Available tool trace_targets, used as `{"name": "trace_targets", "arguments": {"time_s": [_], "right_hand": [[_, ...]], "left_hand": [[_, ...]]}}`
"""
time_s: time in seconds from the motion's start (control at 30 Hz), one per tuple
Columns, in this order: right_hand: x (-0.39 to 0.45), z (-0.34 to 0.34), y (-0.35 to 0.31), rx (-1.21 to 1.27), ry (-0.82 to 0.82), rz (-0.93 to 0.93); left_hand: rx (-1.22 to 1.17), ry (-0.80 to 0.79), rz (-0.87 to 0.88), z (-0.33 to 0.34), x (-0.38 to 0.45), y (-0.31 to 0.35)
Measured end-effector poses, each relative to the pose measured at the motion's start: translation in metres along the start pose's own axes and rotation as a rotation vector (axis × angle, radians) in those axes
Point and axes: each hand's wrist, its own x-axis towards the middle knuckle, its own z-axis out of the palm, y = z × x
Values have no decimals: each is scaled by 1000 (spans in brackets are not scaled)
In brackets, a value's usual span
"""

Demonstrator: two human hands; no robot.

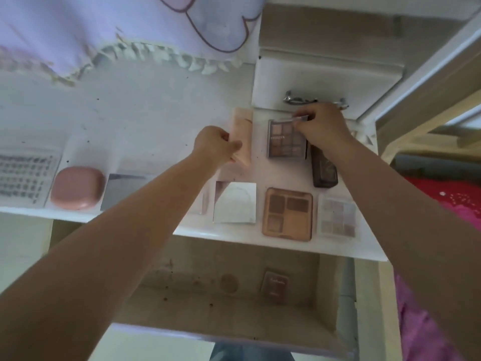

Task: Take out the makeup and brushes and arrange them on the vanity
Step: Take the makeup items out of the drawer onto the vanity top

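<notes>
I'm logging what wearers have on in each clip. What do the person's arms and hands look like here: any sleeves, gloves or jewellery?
Both forearms are bare as far as the frame shows: no sleeves reach them. The left hand and right hand wear no gloves, and no watch, bracelet or ring shows. Motion blur could hide something small.

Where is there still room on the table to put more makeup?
The big bare patch of vanity top lies between the frilly cloth at the back and the pink compact in front. The right side is crowded: purple palette, tan palette, clear palette, both hands.
</notes>
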Motion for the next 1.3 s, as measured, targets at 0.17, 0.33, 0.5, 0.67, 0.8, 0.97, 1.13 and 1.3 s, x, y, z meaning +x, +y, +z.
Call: {"name": "trace_targets", "arguments": {"time_s": [0.17,0.33,0.5,0.67,0.8,0.97,1.13,1.3], "right_hand": [[9,0,5,-198,-73,13],[1,17,4,-394,-75,-20],[-12,30,1,-478,-114,14],[-35,27,0,-421,-63,-67],[-101,19,10,-271,125,-283],[-213,37,54,-165,-28,-482],[-247,92,114,-288,-403,9],[-237,123,133,-385,-472,142]], "left_hand": [[166,-71,55,-1,5,-10],[482,6,137,2,5,-15],[690,107,165,5,3,-19],[733,175,254,3,-22,-25],[658,241,522,1,-76,-49],[675,89,741,-3,-159,-132],[756,-36,533,-4,-197,-215],[854,-20,437,3,-204,-238]]}}
